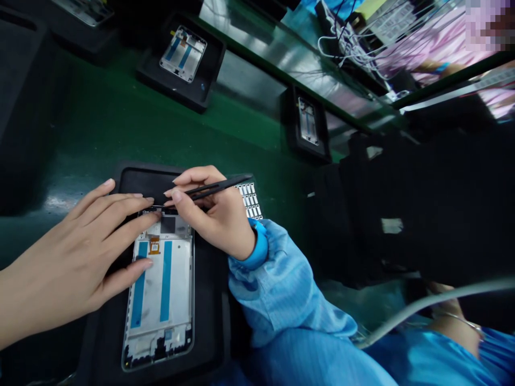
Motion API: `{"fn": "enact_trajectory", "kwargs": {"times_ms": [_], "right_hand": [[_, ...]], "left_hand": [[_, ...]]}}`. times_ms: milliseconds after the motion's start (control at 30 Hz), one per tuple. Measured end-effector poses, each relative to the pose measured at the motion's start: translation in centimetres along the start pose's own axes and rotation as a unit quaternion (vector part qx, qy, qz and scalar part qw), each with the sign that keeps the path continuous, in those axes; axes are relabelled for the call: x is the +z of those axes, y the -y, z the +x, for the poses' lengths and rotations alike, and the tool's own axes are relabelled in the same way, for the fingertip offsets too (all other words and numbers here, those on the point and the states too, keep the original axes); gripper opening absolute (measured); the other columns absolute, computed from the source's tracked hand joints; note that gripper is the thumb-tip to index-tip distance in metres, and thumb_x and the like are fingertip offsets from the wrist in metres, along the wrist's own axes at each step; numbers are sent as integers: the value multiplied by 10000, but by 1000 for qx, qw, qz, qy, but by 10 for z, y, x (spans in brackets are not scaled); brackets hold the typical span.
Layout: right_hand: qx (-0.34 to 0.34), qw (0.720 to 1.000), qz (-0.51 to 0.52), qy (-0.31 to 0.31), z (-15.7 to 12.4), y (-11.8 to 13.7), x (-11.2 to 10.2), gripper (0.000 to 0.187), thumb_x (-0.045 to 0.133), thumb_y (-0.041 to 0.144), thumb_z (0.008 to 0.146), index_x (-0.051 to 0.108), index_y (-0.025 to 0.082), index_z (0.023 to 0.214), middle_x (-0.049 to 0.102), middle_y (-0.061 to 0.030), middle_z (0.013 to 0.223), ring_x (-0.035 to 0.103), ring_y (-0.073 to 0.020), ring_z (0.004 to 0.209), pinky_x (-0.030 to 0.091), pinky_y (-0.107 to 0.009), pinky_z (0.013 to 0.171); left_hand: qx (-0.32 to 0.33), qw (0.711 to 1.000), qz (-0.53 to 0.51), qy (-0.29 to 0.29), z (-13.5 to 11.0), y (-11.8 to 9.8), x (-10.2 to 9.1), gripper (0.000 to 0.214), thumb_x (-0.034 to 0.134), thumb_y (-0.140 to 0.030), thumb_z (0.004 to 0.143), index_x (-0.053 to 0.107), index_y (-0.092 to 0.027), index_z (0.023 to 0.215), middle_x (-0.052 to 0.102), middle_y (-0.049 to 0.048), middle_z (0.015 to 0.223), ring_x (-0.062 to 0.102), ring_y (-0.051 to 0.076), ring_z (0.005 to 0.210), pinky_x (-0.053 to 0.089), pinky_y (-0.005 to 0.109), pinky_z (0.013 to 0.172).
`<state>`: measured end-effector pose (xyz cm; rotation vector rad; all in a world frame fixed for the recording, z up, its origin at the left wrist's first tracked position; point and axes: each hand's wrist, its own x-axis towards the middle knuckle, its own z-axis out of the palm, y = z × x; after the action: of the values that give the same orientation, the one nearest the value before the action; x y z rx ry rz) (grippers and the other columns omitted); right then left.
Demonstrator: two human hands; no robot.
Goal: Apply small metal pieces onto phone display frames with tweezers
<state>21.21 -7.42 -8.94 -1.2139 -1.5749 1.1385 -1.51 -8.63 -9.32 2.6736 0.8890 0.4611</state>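
Right grip [219, 214]: clenched on black tweezers [223, 185], thumb and fingers pinching them near their front end.
Tweezers: slanted, back end rising to the right over my knuckles, thin tip pointing left at the top edge of the phone [181, 284]; I cannot tell whether that tip touches it.
Left grip [82, 254]: released, back of the hand up, fingers spread; two fingertips sit just beside the tweezer tip, and my thumb reaches over the phone's left side, by a blue strip [138, 300].
Phone: lying in a black tray [209, 311] in front of me, silver inside facing up, its top end partly covered by my fingers.
On the phone: two blue strips run lengthwise; an orange flex [154, 245] sits between their upper ends, with a dark square [168, 225] above and to its right.
Right wrist: blue band [257, 247] below the hand, then my blue sleeve [281, 284].
Behind that wrist: a card [252, 199] bearing rows of small white pieces, partly hidden.
Worktop [100, 128]: green, carrying more trays farther off; one holds a second phone [183, 53], another to its right a third phone [308, 120].
Upper right: tangled white cables [354, 45] beside pink clothing [426, 48].
Lower right: another person's wrist [454, 321] with a bracelet, near a pale hose [422, 305].
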Motion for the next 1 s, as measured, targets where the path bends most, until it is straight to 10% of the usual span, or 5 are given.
{"fn": "enact_trajectory", "kwargs": {"times_ms": [433, 1000], "right_hand": [[-153, 983, -91, -35, 0, -2, 5, 87, 611, 202, 910, 580, 207, 991, 684, -1, 945, 709, -111, 848, 581, -220, 748], [-183, 965, -183, -33, 2, 5, 8, 66, 590, 183, 909, 589, 202, 973, 709, 1, 926, 707, -108, 810, 579, -223, 753]], "left_hand": [[8, 1000, 10, 3, 1, 2, 0, 508, 477, -474, 946, 528, -172, 1353, 575, 111, 1319, 502, 302, 1277, 207, 534, 1230], [17, 1000, 8, -11, 1, 1, 1, 475, 473, -455, 953, 552, -145, 1305, 573, 133, 1294, 515, 317, 1257, 239, 570, 1210]]}}
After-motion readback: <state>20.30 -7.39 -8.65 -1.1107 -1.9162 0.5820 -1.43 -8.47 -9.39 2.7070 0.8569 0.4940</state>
